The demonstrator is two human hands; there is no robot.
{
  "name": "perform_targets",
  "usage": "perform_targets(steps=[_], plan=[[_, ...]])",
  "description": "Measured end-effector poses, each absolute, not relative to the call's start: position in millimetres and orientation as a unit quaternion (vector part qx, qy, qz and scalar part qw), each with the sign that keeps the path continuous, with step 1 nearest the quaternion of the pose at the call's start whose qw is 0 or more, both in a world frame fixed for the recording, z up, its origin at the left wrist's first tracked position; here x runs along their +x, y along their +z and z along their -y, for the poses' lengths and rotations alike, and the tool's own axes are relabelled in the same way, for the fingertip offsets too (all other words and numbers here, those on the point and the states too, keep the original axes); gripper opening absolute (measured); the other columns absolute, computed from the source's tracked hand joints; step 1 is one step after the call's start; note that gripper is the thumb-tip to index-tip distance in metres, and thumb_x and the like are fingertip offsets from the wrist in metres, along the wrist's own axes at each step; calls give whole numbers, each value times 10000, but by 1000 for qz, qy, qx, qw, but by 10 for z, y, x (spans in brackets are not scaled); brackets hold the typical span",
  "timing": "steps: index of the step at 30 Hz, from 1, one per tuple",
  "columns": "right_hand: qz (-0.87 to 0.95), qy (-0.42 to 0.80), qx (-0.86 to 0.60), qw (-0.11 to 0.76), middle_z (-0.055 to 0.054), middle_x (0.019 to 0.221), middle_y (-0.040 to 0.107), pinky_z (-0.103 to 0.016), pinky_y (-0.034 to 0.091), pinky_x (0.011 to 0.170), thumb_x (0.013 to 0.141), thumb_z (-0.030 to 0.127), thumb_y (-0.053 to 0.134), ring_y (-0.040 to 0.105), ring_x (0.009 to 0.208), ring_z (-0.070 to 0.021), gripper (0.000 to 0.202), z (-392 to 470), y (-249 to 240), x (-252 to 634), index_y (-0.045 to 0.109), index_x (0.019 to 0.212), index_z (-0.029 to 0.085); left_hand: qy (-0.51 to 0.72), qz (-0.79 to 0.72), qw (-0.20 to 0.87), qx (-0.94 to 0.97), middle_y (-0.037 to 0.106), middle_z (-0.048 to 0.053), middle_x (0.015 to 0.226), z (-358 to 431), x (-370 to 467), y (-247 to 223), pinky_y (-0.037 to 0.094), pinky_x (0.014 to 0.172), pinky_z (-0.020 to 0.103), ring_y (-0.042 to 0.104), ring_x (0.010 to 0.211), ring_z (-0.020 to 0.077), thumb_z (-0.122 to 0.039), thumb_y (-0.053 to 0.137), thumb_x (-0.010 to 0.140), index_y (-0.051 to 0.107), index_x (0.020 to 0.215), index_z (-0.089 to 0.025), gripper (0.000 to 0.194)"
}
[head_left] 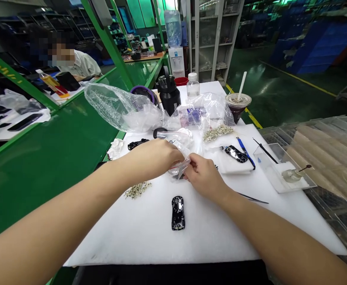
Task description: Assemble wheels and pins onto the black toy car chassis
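Note:
Over the middle of the white table, both hands are at a small clear plastic zip bag (pixel 177 171). My right hand (pixel 205 175) pinches the bag's edge between thumb and fingers. Curled at the bag's mouth is my left hand (pixel 163 155); its fingertips are partly hidden by the plastic, and I cannot tell whether they also hold something inside. Closer to me, a black toy car body (pixel 178 213) lies apart from both hands. Another black car body (pixel 137 144) rests beyond my left wrist, and a third car body (pixel 236 153) lies on a white foam pad (pixel 235 169) at the right.
Small pale parts (pixel 137 190) lie left, with another pile (pixel 217 133) at the back. Behind stand a black bottle (pixel 169 97), a large plastic bag (pixel 126 109) and an iced drink cup (pixel 237 103). A clear tray (pixel 270 158) holds a small glass jar (pixel 291 175). A co-worker (pixel 82 65) sits far left.

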State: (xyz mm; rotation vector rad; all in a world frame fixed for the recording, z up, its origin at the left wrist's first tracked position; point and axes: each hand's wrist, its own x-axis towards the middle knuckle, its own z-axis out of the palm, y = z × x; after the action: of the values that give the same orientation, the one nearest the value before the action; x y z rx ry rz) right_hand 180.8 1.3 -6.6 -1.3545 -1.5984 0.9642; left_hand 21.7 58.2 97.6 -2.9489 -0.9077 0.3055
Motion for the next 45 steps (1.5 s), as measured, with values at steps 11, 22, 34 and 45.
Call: perform_targets(steps=[11,22,34,45], plan=[[655,405,-456,446,29,752,573,-265,443,641,874,195,566,545,635,-123,413,75,-22,1784,505,1281,151,-110,435,-215,-868,647,-47,586,-508,40,965,361,489,184,484,506,83,-240,599,857,770,836,-213,174],[640,376,-465,482,10,721,571,-271,426,622,949,282,533,544,636,-139,238,20,-34,1838,605,1140,159,-69,352,-94,-929,724,85,728,-449,121,868,440,615,277,649,655,183,-241,540,914,763,872,-180,235],[587,349,-530,503,-15,716,642,-282,455,596,945,348,549,626,618,-168,171,19,-46,1811,594,899,190,-400,502,-346,-684,768,45,840,2,-169,915,558,702,277,705,751,168,-268,768,779,752,861,-181,121],[602,364,-536,466,-55,824,714,-363,554,724,918,355,598,718,776,-234,318,154,-32,1811,618,1183,181,-488,562,-429,-512,780,65,832,626,-226,639,631,745,276,745,753,173,-284,844,705,752,897,-153,250]])
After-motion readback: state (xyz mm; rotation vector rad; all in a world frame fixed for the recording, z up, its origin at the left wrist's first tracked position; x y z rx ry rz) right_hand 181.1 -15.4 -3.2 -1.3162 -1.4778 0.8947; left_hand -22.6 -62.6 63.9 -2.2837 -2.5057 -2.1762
